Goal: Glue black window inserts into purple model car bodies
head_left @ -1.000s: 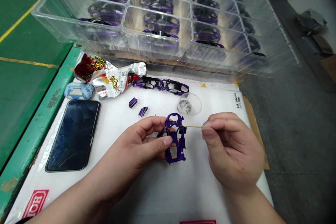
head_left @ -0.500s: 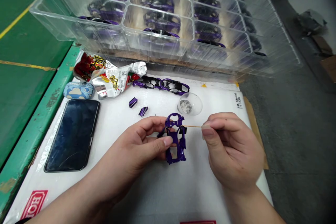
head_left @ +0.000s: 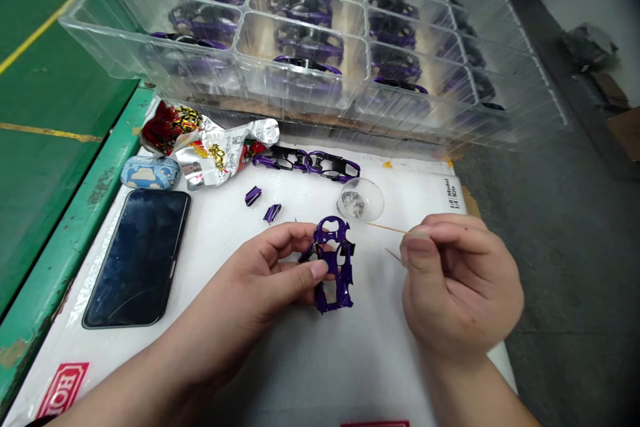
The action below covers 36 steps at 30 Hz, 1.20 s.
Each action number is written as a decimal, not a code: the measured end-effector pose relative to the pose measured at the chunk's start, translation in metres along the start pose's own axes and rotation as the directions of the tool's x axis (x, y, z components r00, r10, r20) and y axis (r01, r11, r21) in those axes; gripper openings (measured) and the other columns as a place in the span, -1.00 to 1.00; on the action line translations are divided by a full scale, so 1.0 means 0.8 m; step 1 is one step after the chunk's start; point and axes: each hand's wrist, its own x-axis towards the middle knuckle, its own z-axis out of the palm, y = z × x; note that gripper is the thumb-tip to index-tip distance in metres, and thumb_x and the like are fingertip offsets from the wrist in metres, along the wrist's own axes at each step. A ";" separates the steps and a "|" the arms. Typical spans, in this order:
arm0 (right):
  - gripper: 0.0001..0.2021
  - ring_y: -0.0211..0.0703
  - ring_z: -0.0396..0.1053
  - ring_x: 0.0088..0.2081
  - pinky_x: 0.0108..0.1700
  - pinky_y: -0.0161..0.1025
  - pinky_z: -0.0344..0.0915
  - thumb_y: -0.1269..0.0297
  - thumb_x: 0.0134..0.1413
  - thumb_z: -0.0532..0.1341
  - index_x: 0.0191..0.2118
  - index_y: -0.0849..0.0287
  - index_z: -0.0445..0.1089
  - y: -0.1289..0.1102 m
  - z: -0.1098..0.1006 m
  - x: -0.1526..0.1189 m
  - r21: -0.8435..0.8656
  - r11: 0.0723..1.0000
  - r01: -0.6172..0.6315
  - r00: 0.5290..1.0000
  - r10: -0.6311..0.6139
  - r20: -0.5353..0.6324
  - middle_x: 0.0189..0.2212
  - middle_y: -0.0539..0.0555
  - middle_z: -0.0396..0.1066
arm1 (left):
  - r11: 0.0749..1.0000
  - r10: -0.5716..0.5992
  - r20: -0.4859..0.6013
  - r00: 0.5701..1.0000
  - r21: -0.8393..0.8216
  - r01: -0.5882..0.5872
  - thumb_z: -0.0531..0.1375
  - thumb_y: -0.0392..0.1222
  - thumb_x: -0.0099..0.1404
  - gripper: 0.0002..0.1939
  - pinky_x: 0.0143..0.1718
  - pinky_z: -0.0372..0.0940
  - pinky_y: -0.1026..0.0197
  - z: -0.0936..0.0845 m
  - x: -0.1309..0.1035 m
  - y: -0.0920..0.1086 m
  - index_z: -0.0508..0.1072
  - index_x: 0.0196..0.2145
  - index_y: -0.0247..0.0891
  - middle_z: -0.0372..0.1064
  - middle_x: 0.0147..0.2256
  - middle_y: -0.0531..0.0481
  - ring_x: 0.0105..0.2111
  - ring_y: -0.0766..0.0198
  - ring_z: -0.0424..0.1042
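Observation:
Between the thumb and fingers of my left hand (head_left: 280, 267) is a purple plastic model car body frame (head_left: 346, 290), held upright above the white work surface. My right hand (head_left: 460, 280) pinches a thin wooden stick (head_left: 387, 227), whose tip points left and stands apart from the frame. A second thin sliver (head_left: 393, 254) shows below the stick by the fingertips; whether it is also held or is a shadow I cannot tell. Just beyond the stick sits a small clear cup (head_left: 367, 199) with a whitish, clear substance in it. Two small purple parts (head_left: 253, 196) lie behind my left hand.
A clear compartment tray (head_left: 300, 90) with several purple and black frames stands at the back. Before it lie two more frames (head_left: 333, 165) and a crumpled snack wrapper (head_left: 215, 153). A blue case (head_left: 150, 173) and a phone (head_left: 137, 257) rest at the left, beside the green edge.
My right hand has moved right with the stick, so its tip has left the purple frame. My left hand and the frame stay nearly still.

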 end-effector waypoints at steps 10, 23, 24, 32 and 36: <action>-0.95 -0.13 0.52 -0.22 -0.23 -0.20 0.50 0.30 0.49 0.43 -0.12 0.10 0.63 0.007 0.013 0.008 -0.331 0.940 -0.083 0.991 0.112 0.071 -0.19 0.05 0.55 | 1.000 -0.002 -0.002 1.000 0.002 0.002 0.57 -0.16 0.34 -0.56 -0.06 0.54 0.14 0.000 -0.001 0.002 0.67 0.14 -0.21 0.68 0.06 -0.15 -0.11 0.13 0.64; -0.92 -0.09 0.53 -0.21 -0.21 -0.18 0.49 0.26 0.50 0.41 -0.12 0.09 0.64 0.008 0.012 0.009 -0.361 0.922 -0.140 0.973 0.196 0.125 -0.18 0.05 0.58 | 1.000 0.007 0.003 1.000 0.019 -0.007 0.56 -0.15 0.35 -0.59 -0.10 0.51 0.16 -0.001 0.000 0.000 0.68 0.12 -0.18 0.69 0.01 -0.09 -0.15 0.17 0.62; -0.92 -0.09 0.53 -0.21 -0.21 -0.18 0.49 0.26 0.50 0.41 -0.12 0.09 0.63 0.007 0.012 0.009 -0.352 0.926 -0.138 0.975 0.190 0.115 -0.18 0.05 0.57 | 1.000 0.006 0.004 1.000 0.015 -0.006 0.56 -0.15 0.35 -0.59 -0.10 0.51 0.16 -0.001 0.000 0.001 0.68 0.11 -0.19 0.69 0.01 -0.09 -0.15 0.17 0.62; -0.95 -0.11 0.52 -0.18 -0.17 -0.16 0.42 0.30 0.47 0.45 -0.11 0.12 0.61 0.007 0.009 0.008 -0.217 0.972 -0.095 0.995 0.095 -0.011 -0.18 0.04 0.55 | 1.000 0.023 0.016 1.000 -0.002 -0.022 0.59 -0.04 0.37 -0.53 -0.08 0.50 0.15 -0.001 -0.001 -0.002 0.66 0.15 -0.19 0.69 0.01 -0.12 -0.11 0.14 0.64; -0.94 -0.10 0.52 -0.17 -0.15 -0.14 0.42 0.31 0.46 0.46 -0.12 0.12 0.61 0.008 0.009 0.006 -0.181 0.979 -0.096 0.995 0.096 -0.009 -0.18 0.05 0.55 | 1.000 0.032 0.020 0.999 -0.002 -0.032 0.58 -0.06 0.39 -0.56 -0.10 0.48 0.17 -0.001 -0.001 -0.002 0.67 0.15 -0.18 0.69 0.01 -0.11 -0.12 0.17 0.63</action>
